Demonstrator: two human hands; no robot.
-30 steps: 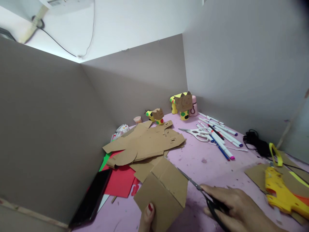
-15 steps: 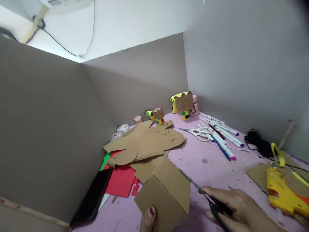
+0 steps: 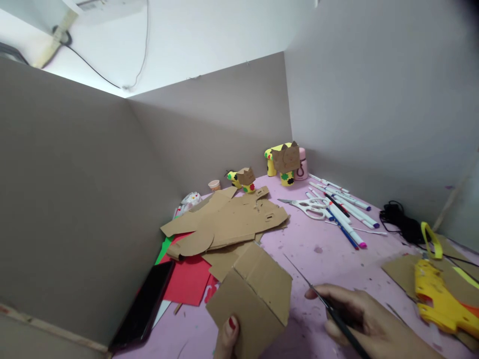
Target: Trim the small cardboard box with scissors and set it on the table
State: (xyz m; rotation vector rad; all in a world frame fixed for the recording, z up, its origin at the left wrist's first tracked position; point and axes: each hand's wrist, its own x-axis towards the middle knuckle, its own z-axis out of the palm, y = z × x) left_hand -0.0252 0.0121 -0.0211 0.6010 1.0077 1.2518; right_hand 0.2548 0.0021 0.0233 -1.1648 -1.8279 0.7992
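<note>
Gripping a folded cardboard piece with the left hand over the near part of a lilac table, just in front of a heap of flat brown cardboard. Pressing the red-nailed thumb against the larger panel, while hiding the other left fingers behind the board, in a pose impossible to tell.

Showing plain brown faces, smooth on the larger, roughly square panel and slightly darker on the narrower one beyond. Bending along a rough, worn crease between the two, with a fainter fold line crossing the far panel. Tapering to angular corners, bearing a tiny dark speck near the right side and looking uneven along the right-hand edge.

Curling the fingers of the right hand around black-handled scissors, resting the index finger beside the blades. Pointing the thin tips up and leftward, just right of the board and apart from it. Appearing edge-on, too narrow for telling open blades from closed.

Lying farther off to the right, white-handled scissors and scattered markers. Sitting at far right, a yellow glue gun; resting at left, red paper beside a black phone.
</note>
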